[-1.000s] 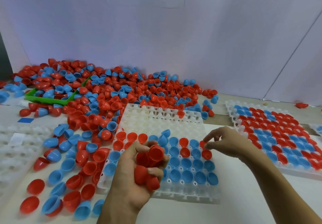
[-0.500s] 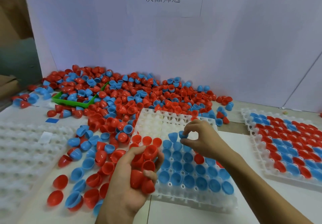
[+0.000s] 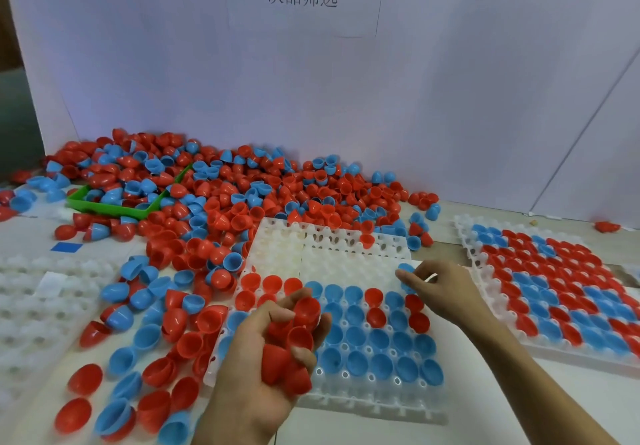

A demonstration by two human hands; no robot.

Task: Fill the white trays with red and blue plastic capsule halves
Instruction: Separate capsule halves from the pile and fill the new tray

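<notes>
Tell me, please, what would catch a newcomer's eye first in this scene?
Probably the heap of red and blue halves against the back wall, spilling left around a green bin. Next, the left hand near the front, gripping red halves, while the right hand pinches a blue half over the middle tray. A full tray lies at right.
</notes>
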